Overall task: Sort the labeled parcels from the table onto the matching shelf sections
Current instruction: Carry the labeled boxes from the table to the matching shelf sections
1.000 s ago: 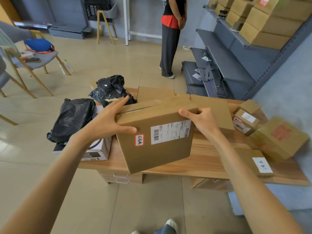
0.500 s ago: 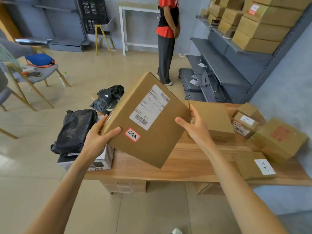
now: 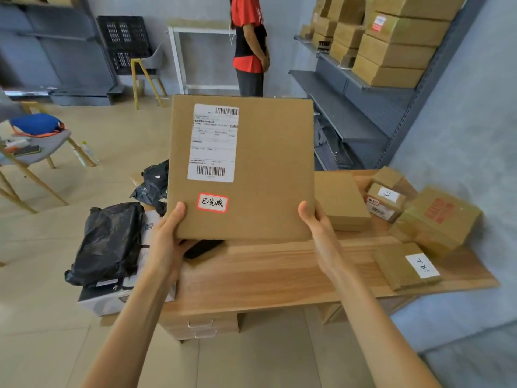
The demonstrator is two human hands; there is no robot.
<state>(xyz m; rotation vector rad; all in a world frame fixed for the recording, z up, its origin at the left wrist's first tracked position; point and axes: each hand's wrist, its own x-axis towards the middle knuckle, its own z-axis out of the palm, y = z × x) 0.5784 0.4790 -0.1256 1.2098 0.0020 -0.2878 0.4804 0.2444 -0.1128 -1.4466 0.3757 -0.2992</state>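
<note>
I hold a flat brown cardboard parcel [image 3: 268, 163] upright above the wooden table [image 3: 265, 270], its face turned toward me. It bears a white shipping label with barcodes and a small red-bordered handwritten sticker. My left hand [image 3: 167, 242] grips its lower left corner and my right hand [image 3: 319, 228] grips its lower right corner. The grey shelf unit [image 3: 347, 107] stands at the right, its upper section stacked with brown boxes [image 3: 391, 49].
On the table lie black bagged parcels [image 3: 109, 242], a white box [image 3: 126, 298], a flat brown box [image 3: 341, 200], several small labelled boxes [image 3: 386, 200] and a flat parcel [image 3: 405, 266]. A person [image 3: 249, 46] stands beyond the table. Chairs [image 3: 33, 147] stand at the left.
I have turned the parcel from tilted to upright and raised it, label facing me. My hands shifted from its sides to its lower corners. A dark object now shows on the table beneath it.
</note>
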